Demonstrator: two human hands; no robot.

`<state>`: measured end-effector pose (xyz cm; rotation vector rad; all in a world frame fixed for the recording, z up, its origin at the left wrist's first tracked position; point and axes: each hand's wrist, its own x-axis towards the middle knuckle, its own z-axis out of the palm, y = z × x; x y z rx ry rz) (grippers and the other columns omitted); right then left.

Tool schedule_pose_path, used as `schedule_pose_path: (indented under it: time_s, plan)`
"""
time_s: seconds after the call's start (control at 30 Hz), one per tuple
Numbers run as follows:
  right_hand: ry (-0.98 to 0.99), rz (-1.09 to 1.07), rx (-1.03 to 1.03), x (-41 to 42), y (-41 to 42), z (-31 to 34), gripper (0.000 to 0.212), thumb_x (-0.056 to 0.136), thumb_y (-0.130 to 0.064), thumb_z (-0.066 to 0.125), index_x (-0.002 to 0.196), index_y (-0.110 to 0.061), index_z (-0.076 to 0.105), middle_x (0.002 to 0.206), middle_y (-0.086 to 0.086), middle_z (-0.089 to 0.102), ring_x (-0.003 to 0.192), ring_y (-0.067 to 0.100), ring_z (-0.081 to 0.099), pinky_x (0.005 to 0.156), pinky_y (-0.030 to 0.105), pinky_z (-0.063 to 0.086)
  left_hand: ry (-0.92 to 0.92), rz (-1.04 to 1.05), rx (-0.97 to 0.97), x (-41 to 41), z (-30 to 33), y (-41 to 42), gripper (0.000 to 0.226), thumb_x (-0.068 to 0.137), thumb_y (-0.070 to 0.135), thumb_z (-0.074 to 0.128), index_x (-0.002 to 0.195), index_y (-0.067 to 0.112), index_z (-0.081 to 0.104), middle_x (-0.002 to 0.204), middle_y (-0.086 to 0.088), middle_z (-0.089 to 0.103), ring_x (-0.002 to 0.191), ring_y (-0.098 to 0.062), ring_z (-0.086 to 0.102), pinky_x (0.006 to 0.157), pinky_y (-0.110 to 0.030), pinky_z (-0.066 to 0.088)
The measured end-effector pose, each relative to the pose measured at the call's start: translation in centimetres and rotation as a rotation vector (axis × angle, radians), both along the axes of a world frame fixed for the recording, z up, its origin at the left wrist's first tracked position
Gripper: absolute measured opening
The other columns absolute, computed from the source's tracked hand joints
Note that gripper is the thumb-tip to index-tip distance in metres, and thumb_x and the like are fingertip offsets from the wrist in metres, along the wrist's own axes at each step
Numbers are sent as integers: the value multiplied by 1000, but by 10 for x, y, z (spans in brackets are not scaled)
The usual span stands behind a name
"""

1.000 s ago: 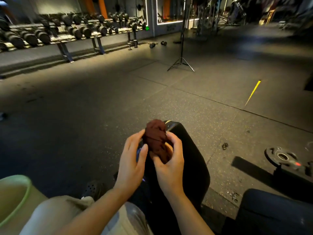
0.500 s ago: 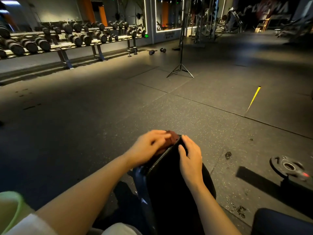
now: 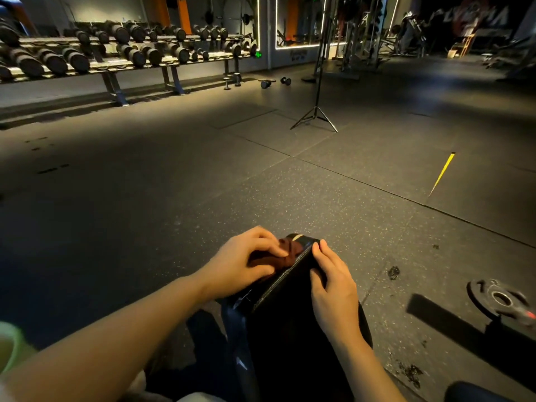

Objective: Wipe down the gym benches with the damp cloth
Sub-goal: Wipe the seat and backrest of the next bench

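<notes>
A black padded bench [image 3: 290,329] runs from the bottom centre of the head view away from me. A dark brown cloth [image 3: 282,255] is bunched against the bench's far left edge. My left hand [image 3: 246,261] grips the cloth with curled fingers and presses it on that edge. My right hand [image 3: 333,282] lies on top of the pad near its far end, fingers curled over the pad's edge, apart from the cloth. Most of the cloth is hidden under my left hand.
A green bucket rim [image 3: 8,349] shows at the bottom left. A weight plate [image 3: 499,300] lies on the rubber floor to the right. A light-stand tripod [image 3: 314,117] stands ahead, a dumbbell rack [image 3: 116,56] lines the far left wall, and another black pad [image 3: 475,393] sits bottom right.
Both hands held the bunched cloth up above the bench; now the left hand presses it on the bench's left edge and the right hand has let go and rests on the pad.
</notes>
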<state>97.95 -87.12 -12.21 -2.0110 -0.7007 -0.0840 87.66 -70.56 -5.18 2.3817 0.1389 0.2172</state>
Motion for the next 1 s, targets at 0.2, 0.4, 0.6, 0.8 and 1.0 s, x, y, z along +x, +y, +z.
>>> schedule_pose_path:
  time_s: [0.2, 0.4, 0.6, 0.8, 1.0]
  plan:
    - [10, -17, -27, 3, 5, 1, 47, 90, -4, 55, 136, -16, 54, 147, -5, 45, 136, 13, 37, 114, 26, 24, -3, 13, -6, -10, 1, 2, 36, 83, 8, 70, 100, 40, 66, 120, 19, 51, 117, 1, 50, 105, -25, 40]
    - [5, -27, -50, 7, 4, 5, 44, 91, -6, 53, 134, -19, 57, 144, -6, 48, 133, 14, 39, 112, 31, 29, -24, 108, 129, 35, 2, -16, 30, 87, 7, 66, 114, 20, 68, 125, 6, 54, 117, -9, 51, 109, -32, 37]
    - [7, 8, -60, 3, -3, 6, 47, 90, -6, 55, 135, -22, 55, 146, -9, 45, 135, 12, 36, 113, 28, 26, 109, -89, 4, -20, 10, 2, 27, 89, 15, 65, 112, 30, 67, 127, 17, 51, 121, 2, 47, 105, -24, 39]
    - [35, 9, -46, 2, 1, 6, 47, 90, -4, 54, 135, -18, 55, 147, -5, 45, 136, 13, 35, 109, 18, 19, 17, -53, 188, 6, 4, -6, 40, 91, 15, 62, 128, 30, 60, 133, 10, 55, 123, 0, 46, 109, -22, 33]
    - [18, 9, -74, 3, -3, 10, 47, 90, -7, 54, 134, -22, 56, 146, -7, 46, 135, 11, 37, 112, 30, 27, 15, 34, 234, 57, 1, -15, 37, 93, 14, 59, 128, 24, 60, 135, 4, 54, 124, -13, 48, 109, -25, 29]
